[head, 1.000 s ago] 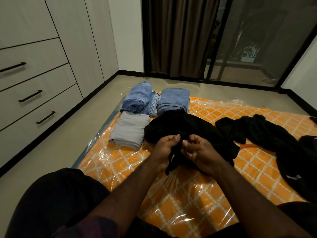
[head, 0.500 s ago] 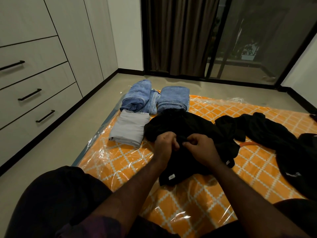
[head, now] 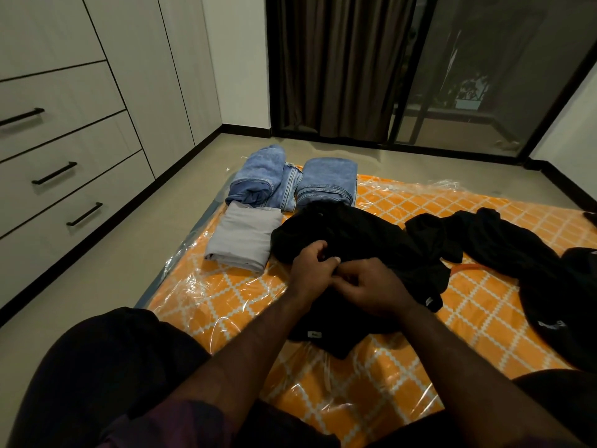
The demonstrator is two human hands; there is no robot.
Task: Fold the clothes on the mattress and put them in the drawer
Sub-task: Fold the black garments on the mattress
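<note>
While both hands, left hand (head: 311, 270) and right hand (head: 371, 286), pinch black garment (head: 365, 240): fabric looks soft, limp, light; best grip 2 hem corners.

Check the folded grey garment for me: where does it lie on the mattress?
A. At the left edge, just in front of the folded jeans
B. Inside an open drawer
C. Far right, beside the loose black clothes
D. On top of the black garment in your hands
A: the folded grey garment lies at the left edge of the mattress, directly in front of the folded jeans and left of the black garment.
</note>
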